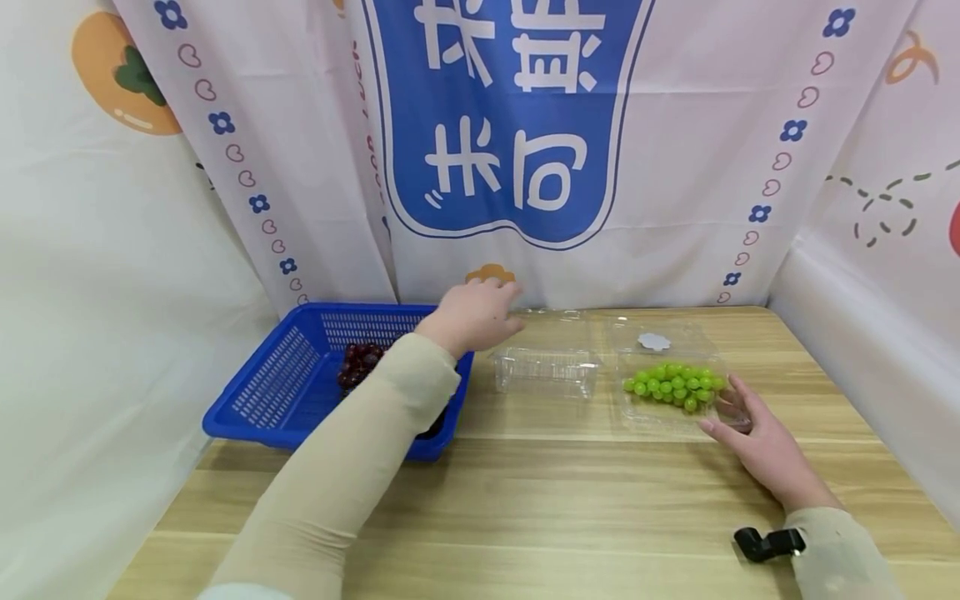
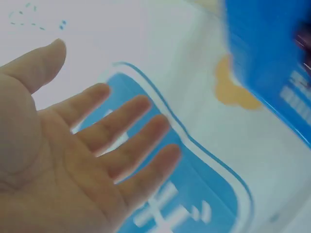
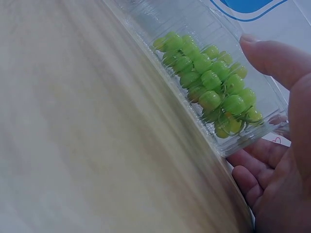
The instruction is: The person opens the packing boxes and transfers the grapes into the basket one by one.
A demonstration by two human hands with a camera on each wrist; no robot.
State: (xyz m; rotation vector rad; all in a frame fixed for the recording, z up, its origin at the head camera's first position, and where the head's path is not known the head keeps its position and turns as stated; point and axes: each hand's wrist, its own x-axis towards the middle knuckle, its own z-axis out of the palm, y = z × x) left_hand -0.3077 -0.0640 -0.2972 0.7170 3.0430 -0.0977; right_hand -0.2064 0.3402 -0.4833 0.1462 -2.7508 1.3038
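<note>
My left hand (image 1: 476,315) is in the air between the blue basket (image 1: 255,429) and a clear plastic box (image 1: 543,372), its fingers spread and holding nothing. In the left wrist view its palm (image 2: 63,179) faces the camera. At the right end of another clear plastic box (image 1: 637,417), my right hand (image 1: 765,442) grips the corner, thumb on one side and curled fingers on the other. A bunch of green grapes (image 1: 675,385) lies in that box; the right wrist view shows the bunch (image 3: 209,82) close up. Dark red grapes (image 1: 360,362) lie in the basket, partly hidden by my left arm.
Both boxes stand side by side near the back of the wooden table (image 1: 562,508), lids laid back. A white label (image 1: 654,342) marks the right-hand lid (image 1: 690,333). A printed cloth (image 1: 675,192) hangs behind the table, and white cloth walls flank it.
</note>
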